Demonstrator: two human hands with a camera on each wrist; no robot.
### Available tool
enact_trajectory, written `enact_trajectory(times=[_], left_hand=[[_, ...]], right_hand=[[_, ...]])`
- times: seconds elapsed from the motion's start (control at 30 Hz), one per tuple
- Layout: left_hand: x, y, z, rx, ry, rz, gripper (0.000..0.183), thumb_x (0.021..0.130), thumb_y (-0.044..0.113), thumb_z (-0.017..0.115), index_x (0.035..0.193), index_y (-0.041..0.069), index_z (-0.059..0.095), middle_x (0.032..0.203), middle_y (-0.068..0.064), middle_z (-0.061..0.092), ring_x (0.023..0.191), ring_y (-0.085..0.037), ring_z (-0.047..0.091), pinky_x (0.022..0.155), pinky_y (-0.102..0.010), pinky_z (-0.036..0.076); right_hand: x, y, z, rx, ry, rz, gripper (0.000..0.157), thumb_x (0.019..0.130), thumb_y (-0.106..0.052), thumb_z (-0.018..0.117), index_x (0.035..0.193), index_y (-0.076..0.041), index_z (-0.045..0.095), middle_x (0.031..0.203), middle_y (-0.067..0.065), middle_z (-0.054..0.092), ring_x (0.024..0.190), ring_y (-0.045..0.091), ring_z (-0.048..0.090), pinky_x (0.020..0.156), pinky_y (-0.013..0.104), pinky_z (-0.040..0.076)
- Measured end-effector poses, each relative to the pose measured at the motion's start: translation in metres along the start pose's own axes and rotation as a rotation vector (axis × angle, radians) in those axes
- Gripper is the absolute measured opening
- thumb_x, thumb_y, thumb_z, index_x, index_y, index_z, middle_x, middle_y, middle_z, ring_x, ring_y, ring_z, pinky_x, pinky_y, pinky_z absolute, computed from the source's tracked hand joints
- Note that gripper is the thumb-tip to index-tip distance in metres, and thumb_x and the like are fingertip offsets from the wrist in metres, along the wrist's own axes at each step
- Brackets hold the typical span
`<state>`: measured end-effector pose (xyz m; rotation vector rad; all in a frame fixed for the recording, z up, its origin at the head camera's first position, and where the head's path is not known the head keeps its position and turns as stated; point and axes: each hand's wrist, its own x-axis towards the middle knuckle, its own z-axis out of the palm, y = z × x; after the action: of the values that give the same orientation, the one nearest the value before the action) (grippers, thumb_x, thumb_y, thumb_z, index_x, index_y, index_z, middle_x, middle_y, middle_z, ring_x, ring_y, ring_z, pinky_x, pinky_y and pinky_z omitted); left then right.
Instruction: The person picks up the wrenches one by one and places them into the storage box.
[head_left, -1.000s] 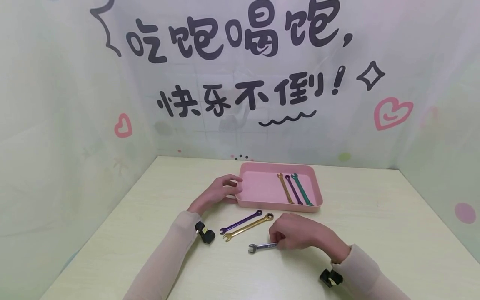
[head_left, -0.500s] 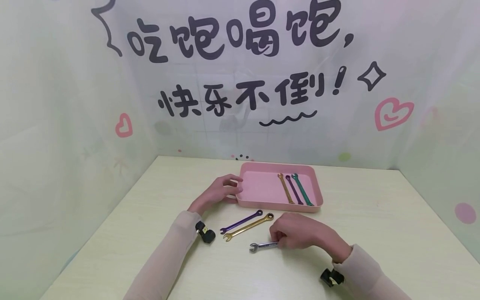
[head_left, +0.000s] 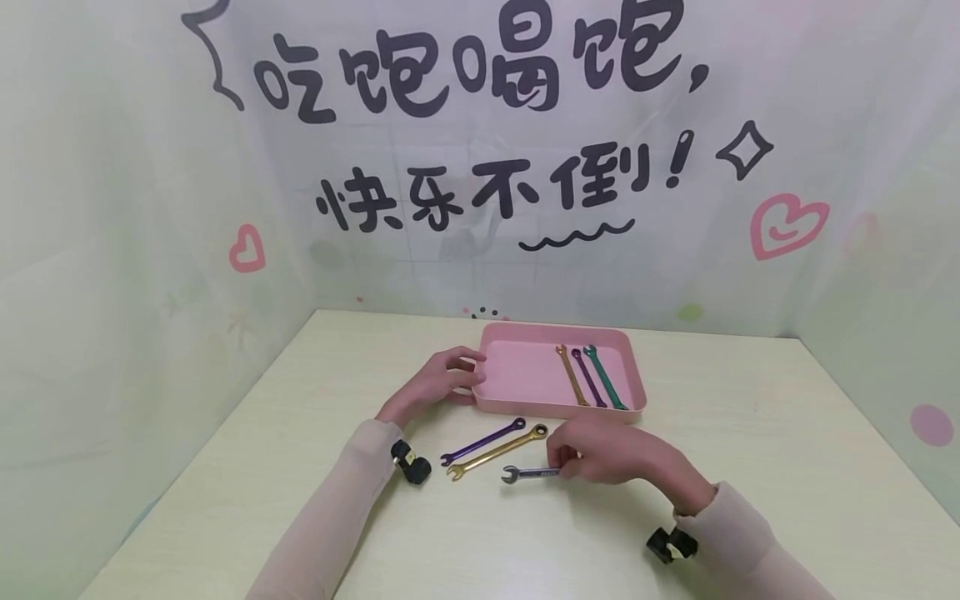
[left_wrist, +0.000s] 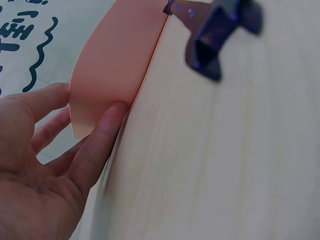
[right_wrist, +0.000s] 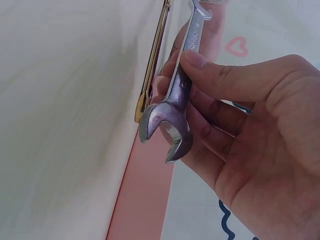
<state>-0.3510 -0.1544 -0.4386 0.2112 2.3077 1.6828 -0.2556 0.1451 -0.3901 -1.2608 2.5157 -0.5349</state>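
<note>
My right hand (head_left: 611, 450) pinches a silver wrench (head_left: 532, 472) between thumb and fingers. Its open-ended head points left, just above its shadow on the table; in the right wrist view the near jaw of the wrench (right_wrist: 167, 125) faces the camera. At the back, my left hand (head_left: 438, 379) holds the left end of a pink tray (head_left: 517, 367), thumb on the outer wall (left_wrist: 115, 60) and fingers around the corner. On the table between the hands lie a purple wrench (head_left: 483, 442) and a gold wrench (head_left: 498, 452), side by side and slanted.
Inside the tray's right half lie a gold wrench (head_left: 573, 377), a purple wrench (head_left: 588, 379) and a green wrench (head_left: 605, 379), roughly parallel. Behind the pale wooden table (head_left: 750, 433) hangs a printed white curtain (head_left: 465, 275), with more curtain at both sides.
My right hand has raised the silver wrench from the table and shifted slightly toward the tray. The left hand and the other wrenches stay where they were.
</note>
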Motion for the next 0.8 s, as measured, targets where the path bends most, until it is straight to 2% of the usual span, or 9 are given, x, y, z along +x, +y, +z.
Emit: enact_trajectory(times=[0.17,0.47,0.67,0.8], left_hand=[[0.0,0.0,0.0,-0.004,-0.003,-0.002,0.045,0.099,0.017,0.07,0.142,0.011,0.059,0.135,-0.02,0.056,0.108,-0.027,0.068,0.088,-0.039,0.067],[0.0,-0.001,0.0,-0.007,-0.004,0.009,0.045,0.099,0.017,0.07,0.141,0.01,0.058,0.135,-0.02,0.055,0.108,-0.028,0.068,0.088,-0.039,0.066],[0.0,-0.001,0.0,-0.01,-0.007,0.014,0.045,0.099,0.016,0.07,0.141,0.009,0.059,0.135,-0.021,0.056,0.108,-0.028,0.068,0.089,-0.039,0.066],[0.0,0.0,0.0,-0.008,-0.004,0.012,0.044,0.099,0.017,0.07,0.141,0.01,0.059,0.134,-0.02,0.056,0.107,-0.027,0.069,0.088,-0.039,0.067]], right_hand=[[-0.001,0.002,-0.003,0.024,0.0,0.01,0.016,0.091,-0.002,0.074,0.09,-0.018,0.076,0.08,-0.016,0.065,0.074,0.001,0.055,0.07,0.018,0.052],[-0.003,0.009,-0.007,0.138,0.022,0.019,0.01,0.094,-0.006,0.072,0.094,-0.015,0.076,0.084,-0.013,0.067,0.076,0.003,0.058,0.069,0.02,0.055],[-0.005,0.013,-0.009,0.19,0.067,0.024,0.006,0.095,-0.008,0.072,0.096,-0.012,0.076,0.085,-0.011,0.068,0.078,0.004,0.059,0.072,0.02,0.055],[-0.006,0.017,-0.01,0.225,0.104,-0.005,0.004,0.095,-0.008,0.073,0.096,-0.009,0.076,0.084,-0.008,0.069,0.077,0.005,0.059,0.071,0.021,0.056]])
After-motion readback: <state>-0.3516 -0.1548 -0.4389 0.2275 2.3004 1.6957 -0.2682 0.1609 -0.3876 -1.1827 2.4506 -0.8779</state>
